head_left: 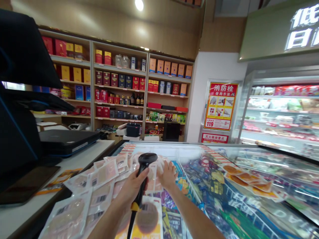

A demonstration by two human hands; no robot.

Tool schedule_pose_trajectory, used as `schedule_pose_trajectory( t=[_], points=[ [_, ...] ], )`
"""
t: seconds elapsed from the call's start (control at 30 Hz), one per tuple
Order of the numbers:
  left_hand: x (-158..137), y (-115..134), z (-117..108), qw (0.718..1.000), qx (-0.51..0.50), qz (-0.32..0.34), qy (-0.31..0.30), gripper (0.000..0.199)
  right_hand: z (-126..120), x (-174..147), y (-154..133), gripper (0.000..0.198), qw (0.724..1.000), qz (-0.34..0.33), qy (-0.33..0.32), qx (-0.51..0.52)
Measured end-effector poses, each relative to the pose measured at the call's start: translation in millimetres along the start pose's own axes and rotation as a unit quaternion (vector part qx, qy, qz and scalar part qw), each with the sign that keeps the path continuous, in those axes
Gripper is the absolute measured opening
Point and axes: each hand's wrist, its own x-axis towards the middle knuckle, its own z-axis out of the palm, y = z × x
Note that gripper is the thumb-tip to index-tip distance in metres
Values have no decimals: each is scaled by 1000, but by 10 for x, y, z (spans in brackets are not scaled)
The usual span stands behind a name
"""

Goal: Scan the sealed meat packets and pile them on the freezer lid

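My left hand (pixel 133 187) is wrapped around the handle of a black barcode scanner (pixel 147 159), whose head points up and away and whose cable runs down. Fingers spread, my right hand (pixel 167 175) rests at the edge of the clear sealed packets; whether it pinches one is hard to see. These flat packets (pixel 103 174) with round pale contents and barcode labels lie overlapping on the freezer's glass top. Below the scanner lies a packet with an orange printed front (pixel 147 217) and a round brownish disc.
A glass-topped chest freezer (pixel 211 176) holds bagged goods; orange round-food packets (pixel 245 177) lie on its right side. At left are a counter (pixel 82 167), a dark phone-like slab (pixel 27 184) and a black checkout screen (pixel 27 49). Shelves of boxes (pixel 119 79) stand behind.
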Motion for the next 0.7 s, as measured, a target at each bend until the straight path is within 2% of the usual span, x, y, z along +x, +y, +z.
schedule_pose_trajectory(
  t=[0.13,0.23,0.3,0.4,0.57,0.7],
  points=[
    [-27,39,83,1000,20,-7,9,37,-68,94,18,69,999,-26,-10,27],
    [-57,106,166,999,41,-14,-9,37,-307,145,279,63,998,-48,15,38],
    [-58,130,235,999,40,-16,-31,36,-548,184,616,56,998,-30,58,5],
    [-31,97,344,998,33,-25,-47,37,-972,226,1309,53,990,28,108,-85],
    [23,-42,439,997,49,-34,-50,41,-1566,258,2449,48,957,112,179,-200],
    [38,-96,429,997,46,-44,-33,38,-1830,263,2964,51,942,131,234,-201]
  ],
)
